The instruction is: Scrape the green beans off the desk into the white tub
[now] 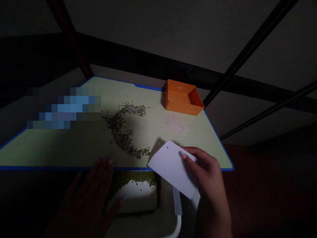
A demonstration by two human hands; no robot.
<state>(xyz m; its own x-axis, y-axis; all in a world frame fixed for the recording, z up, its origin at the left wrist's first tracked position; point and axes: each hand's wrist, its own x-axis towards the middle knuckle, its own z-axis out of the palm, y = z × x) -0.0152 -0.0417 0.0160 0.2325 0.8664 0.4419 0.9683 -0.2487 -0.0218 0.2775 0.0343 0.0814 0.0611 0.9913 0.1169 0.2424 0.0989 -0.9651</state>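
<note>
In my right hand [208, 172] is a thin white plastic scraper [173, 165] with a small hole near one corner. My thumb lies on its face, and it tilts over the front edge of the table. A curved band of dark green beans mixed with pale grains [120, 132] lies to its left. Behind it is a small heap of pale grains [175, 124], like rice. My left hand [91, 195] is in shadow at the table's front edge, fingers stretched and thumb apart. Below the edge, beside that thumb, is a white-bottomed container [141, 198] with green beans along its far side.
An orange open box [180, 104] stands at the table's back right corner. The pale table [74, 142] has a blue rim. A blurred-out blue patch [66, 109] covers the left side. A white curved tube [177, 211] shows below the front edge. Panelled walls rise behind.
</note>
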